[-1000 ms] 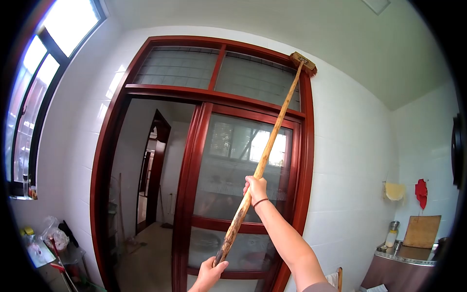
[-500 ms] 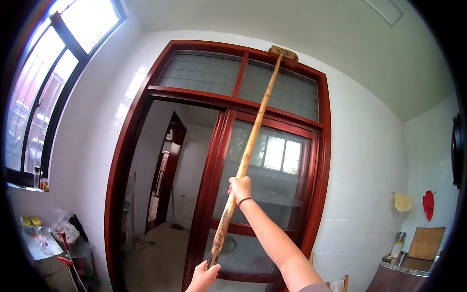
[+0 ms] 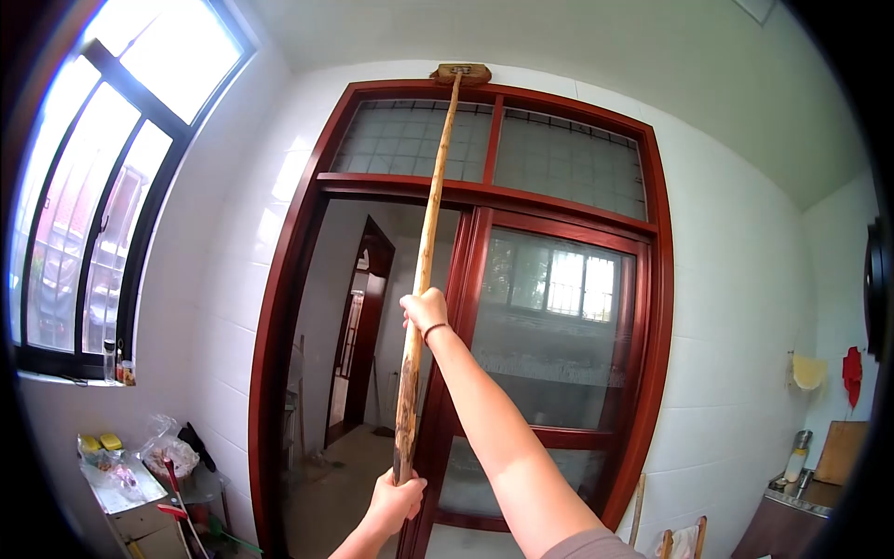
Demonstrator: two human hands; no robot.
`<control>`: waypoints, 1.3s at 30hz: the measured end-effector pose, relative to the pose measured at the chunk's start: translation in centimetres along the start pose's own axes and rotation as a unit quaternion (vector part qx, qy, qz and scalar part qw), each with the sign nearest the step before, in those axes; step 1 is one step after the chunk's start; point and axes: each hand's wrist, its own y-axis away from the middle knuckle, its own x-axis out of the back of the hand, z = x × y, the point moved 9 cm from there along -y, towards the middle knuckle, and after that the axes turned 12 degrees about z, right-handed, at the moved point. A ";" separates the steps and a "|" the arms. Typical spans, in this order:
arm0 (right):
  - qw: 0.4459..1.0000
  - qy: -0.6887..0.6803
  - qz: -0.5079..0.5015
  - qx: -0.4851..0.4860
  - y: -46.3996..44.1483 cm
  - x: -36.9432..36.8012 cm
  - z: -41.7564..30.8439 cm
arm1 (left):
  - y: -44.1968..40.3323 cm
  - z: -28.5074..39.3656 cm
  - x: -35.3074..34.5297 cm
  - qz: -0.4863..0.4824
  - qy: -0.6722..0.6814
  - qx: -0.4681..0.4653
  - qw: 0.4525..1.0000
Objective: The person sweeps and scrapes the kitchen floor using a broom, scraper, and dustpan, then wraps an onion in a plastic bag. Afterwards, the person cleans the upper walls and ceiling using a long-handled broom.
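Note:
A long wooden pole point(image 3: 432, 224) rises nearly upright through the middle of the view, with a brush head point(image 3: 462, 74) at its top. The brush head lies against the top edge of the red door frame point(image 3: 663, 279), left of its middle bar. My right hand point(image 3: 425, 310) is wrapped round the pole about halfway up, a dark band on its wrist. Lower down, my left hand point(image 3: 398, 496) grips the dark bottom end of the pole. The bristles are mostly hidden.
Below the frame are a glass sliding door point(image 3: 549, 345) and an open doorway on its left. A barred window point(image 3: 102, 214) is at the left, above a small cabinet point(image 3: 144, 522) with bags. A counter point(image 3: 799, 498) with a cutting board point(image 3: 843, 452) stands at the right.
The brush head has moved left along the top of the door frame, from its right corner. Both hands keep their hold, and the pole has swung from leaning right to nearly upright.

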 end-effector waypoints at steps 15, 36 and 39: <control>0.998 -0.045 0.035 0.019 -4.2 7.3 5.1 | -3.5 -5.6 -4.0 -0.032 -0.061 0.010 0.998; 0.968 0.007 0.243 0.059 -15.7 35.6 6.6 | -10.1 -5.8 -25.0 -0.122 -0.194 -0.080 0.970; 0.971 0.006 0.227 0.069 -16.1 34.9 5.1 | -11.7 -5.2 -24.8 -0.127 -0.181 -0.081 0.972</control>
